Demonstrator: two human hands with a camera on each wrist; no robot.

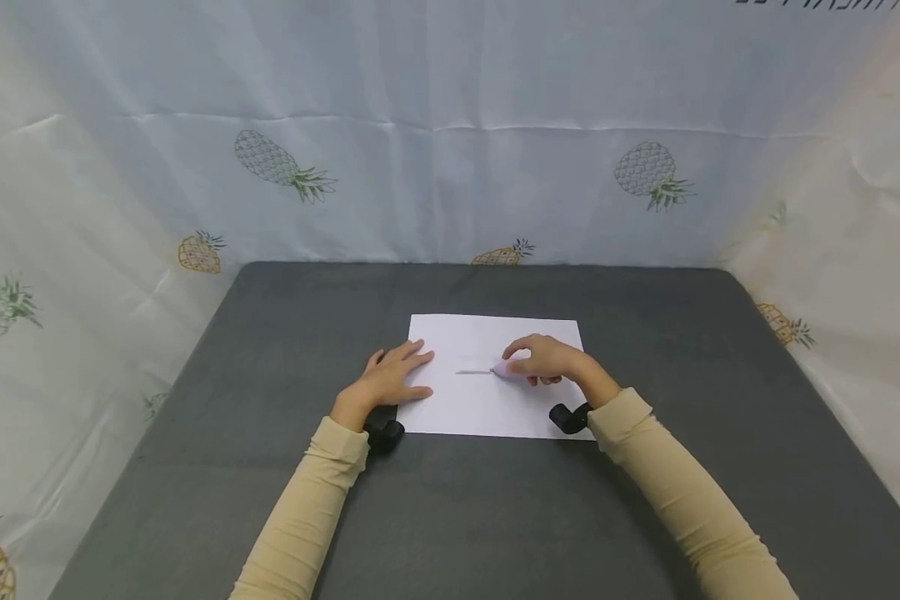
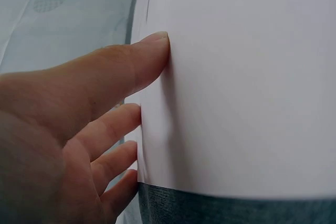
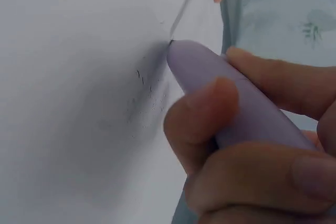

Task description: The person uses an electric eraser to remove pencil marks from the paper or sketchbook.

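One sheet, white, lies flat on the dark desk. Writing: dark strokes at the top right of the head view, cut off by the frame; not legible. On the sheet, a short grey line, roughly parallel to its long edges; small dark flecks show in the pen's shadow in the right wrist view.

Right grip: clamped on a thick purple pen, thumb and fingers around the barrel. Pen tilted, tip at the line's right end, over the middle of the sheet. Left grip: fingers apart, resting across the sheet's left edge, thumb on the paper.

Edges: desk runs well past the sheet on every side; far corners rounded. Pineapple-print cloth rises behind the far edge and along both sides.

In the way: right black mount overhangs the sheet's near edge, with a tan sleeve by the near right corner; left black mount sits at the near left corner.
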